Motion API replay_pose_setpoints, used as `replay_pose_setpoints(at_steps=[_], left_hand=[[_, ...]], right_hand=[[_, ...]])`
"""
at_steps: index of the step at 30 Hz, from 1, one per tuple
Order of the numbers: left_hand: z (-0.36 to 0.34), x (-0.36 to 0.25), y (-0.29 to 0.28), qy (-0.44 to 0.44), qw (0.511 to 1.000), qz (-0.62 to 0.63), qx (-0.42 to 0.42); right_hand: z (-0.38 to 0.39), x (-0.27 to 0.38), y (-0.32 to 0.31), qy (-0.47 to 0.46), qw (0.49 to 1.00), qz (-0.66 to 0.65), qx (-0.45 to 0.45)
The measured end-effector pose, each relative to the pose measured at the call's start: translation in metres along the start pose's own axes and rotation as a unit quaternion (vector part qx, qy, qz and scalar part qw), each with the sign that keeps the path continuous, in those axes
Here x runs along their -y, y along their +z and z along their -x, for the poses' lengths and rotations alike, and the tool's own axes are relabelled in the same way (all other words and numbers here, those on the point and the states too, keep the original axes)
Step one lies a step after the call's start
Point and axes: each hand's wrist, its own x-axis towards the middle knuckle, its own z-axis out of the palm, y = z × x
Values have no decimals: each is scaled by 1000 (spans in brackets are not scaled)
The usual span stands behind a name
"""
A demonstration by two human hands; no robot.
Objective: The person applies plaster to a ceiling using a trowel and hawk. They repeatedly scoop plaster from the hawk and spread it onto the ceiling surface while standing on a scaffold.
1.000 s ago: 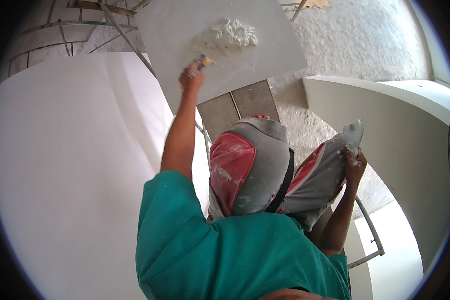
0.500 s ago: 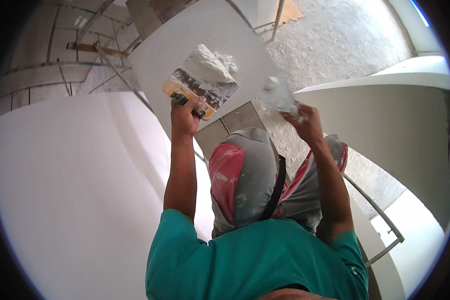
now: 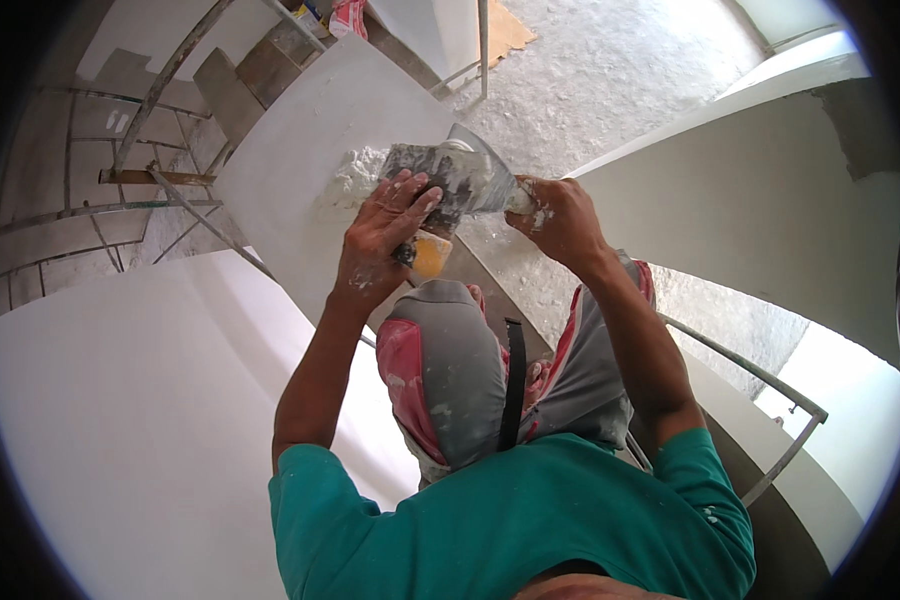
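Observation:
My left hand (image 3: 375, 240) grips a plastering trowel (image 3: 431, 255) with a black handle and a yellow part. Its fingers lie along the tool, and its dark plate is smeared with white plaster. In my right hand (image 3: 558, 222) is a putty knife (image 3: 490, 170), held by its handle, with the wide blade up against the trowel's right side. White plaster (image 3: 355, 182) lies beyond my left hand, over a pale board (image 3: 300, 130); whether it touches the board cannot be told. Spots of plaster stick to both hands.
Metal scaffold tubes (image 3: 170, 80) stand at the far left, with another tube frame (image 3: 760, 370) at the right. A curved grey wall (image 3: 750, 220) rises on the right. A white surface (image 3: 150, 420) fills the left. Far below is a dusty floor (image 3: 610, 70).
Both hands have come closer together, and the putty knife has moved left to the trowel. The trowel has turned, and the large plaster mound no longer shows on its plate. My view has shifted.

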Motion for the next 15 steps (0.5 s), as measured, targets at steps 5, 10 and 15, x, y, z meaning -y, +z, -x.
replay_pose_setpoints(at_steps=[5,10,15], left_hand=[[-14,28,1,67,998,-20,7],[60,97,17,-66,994,-86,31],[113,156,47,-218,951,132,-176]], right_hand=[[11,-39,-4,63,998,6,-25],[1,-34,1,-45,992,-56,-100],[17,-46,-20,33,995,-59,-73]])
